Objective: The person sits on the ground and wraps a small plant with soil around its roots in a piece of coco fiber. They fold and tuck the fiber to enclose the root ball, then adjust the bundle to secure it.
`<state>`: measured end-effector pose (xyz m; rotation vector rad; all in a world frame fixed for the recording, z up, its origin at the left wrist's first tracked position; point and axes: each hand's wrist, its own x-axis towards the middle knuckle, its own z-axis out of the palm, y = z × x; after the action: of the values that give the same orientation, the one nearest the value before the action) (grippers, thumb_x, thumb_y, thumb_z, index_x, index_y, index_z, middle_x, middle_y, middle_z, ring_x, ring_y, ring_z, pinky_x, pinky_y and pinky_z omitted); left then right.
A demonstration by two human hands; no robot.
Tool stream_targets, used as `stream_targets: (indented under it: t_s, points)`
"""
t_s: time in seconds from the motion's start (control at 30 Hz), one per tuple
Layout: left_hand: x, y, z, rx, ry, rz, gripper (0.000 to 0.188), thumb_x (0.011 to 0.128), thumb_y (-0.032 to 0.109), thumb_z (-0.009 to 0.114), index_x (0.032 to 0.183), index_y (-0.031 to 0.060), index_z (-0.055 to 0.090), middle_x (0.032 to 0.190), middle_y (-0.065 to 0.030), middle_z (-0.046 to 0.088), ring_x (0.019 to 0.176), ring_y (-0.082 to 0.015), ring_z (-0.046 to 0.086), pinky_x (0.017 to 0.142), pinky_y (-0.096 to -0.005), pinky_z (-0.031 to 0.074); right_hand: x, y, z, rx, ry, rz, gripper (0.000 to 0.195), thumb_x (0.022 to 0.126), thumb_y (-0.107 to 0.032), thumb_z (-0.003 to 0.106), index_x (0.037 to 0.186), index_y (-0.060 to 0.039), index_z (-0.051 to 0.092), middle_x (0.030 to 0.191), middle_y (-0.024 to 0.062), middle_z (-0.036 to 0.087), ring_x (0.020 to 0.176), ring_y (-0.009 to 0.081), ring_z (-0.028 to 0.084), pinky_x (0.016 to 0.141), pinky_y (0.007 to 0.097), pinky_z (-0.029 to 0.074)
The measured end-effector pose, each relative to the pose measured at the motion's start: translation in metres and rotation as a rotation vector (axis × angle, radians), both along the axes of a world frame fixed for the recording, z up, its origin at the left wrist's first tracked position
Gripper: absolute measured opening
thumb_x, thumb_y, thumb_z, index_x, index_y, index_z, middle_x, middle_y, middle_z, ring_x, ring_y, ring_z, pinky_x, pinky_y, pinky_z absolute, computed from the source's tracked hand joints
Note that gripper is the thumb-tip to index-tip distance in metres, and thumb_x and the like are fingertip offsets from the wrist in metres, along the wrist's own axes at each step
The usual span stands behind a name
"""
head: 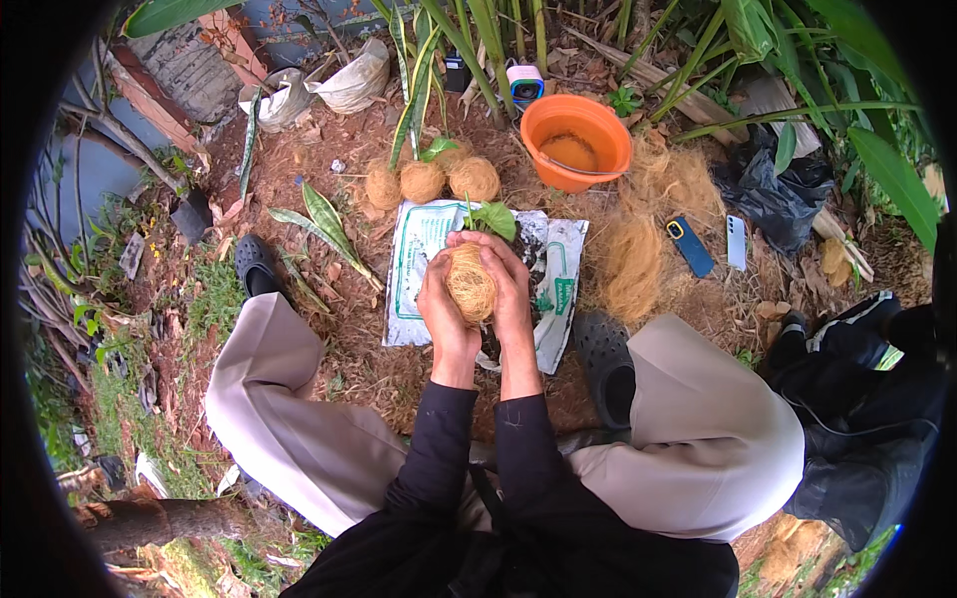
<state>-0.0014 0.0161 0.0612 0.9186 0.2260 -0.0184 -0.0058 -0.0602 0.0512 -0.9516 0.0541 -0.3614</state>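
Note:
Between my palms is a round ball of tan plant fibre (pixel 471 282), with a green-leaved plant (pixel 493 219) sticking out beyond its far end. My left hand (pixel 443 303) cups one side and my right hand (pixel 510 288) cups the other, fingers meeting at the far end. Under the hands lies a white plastic sack (pixel 415 261) with green print and dark soil (pixel 532 239) on it. Just past the sack sit several similar fibre balls (pixel 421 182), some with leaves rising by them.
An orange bucket (pixel 576 183) stands beyond the sack to the right. Loose fibre (pixel 632 261) lies near two phones (pixel 689 247) and a black plastic bag (pixel 777 187). Cut snake plant leaves (pixel 329 224) lie left. A small camera (pixel 526 86) stands behind. Another person's dark clothing (pixel 845 374) shows at right.

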Motion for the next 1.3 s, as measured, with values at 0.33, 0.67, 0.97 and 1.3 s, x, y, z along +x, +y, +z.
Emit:
stream_targets:
  t_s: [0.33,0.67,0.97,1.3]
  points:
    - [-0.01,-0.011,0.001,0.807,-0.465,0.111,0.023,0.095,0.005,0.062,0.114,-0.0052,0.068,0.119,-0.0152,0.068,0.113,-0.0284,0.065,0.101,-0.0413,0.05,-0.01,-0.011,0.01,0.009,0.084,-0.011,0.032,0.103,-0.014,0.052,0.124,0.0053,0.067,0.126,0.0181,0.07,0.117,0.0241,0.066,0.106,0.0354,0.05]
    - [-0.016,-0.017,0.011,0.932,-0.617,0.198,0.027,0.1,0.013,0.055,0.114,-0.006,0.068,0.117,-0.0148,0.07,0.114,-0.0292,0.065,0.102,-0.0406,0.049,-0.009,-0.008,0.002,-0.042,0.1,-0.09,0.032,0.104,-0.019,0.055,0.121,0.0061,0.068,0.124,0.0156,0.07,0.113,0.0205,0.067,0.102,0.0337,0.051]
    - [-0.011,-0.017,0.008,0.231,-0.122,0.003,0.029,0.102,0.017,0.054,0.116,-0.0063,0.066,0.114,-0.0123,0.068,0.105,-0.0186,0.064,0.095,-0.0341,0.051,-0.013,-0.011,0.001,0.081,-0.019,-0.066,0.028,0.103,-0.017,0.055,0.117,0.0042,0.067,0.12,0.0163,0.071,0.115,0.0232,0.067,0.103,0.0359,0.051]
    - [-0.01,-0.019,0.005,0.379,-0.236,0.046,0.017,0.098,0.007,0.06,0.105,-0.0043,0.07,0.117,-0.0136,0.069,0.11,-0.0246,0.065,0.097,-0.0392,0.052,-0.015,-0.023,0.005,0.032,-0.028,-0.035,0.036,0.107,-0.024,0.049,0.118,0.0055,0.067,0.123,0.0217,0.07,0.113,0.0272,0.068,0.102,0.0392,0.052]
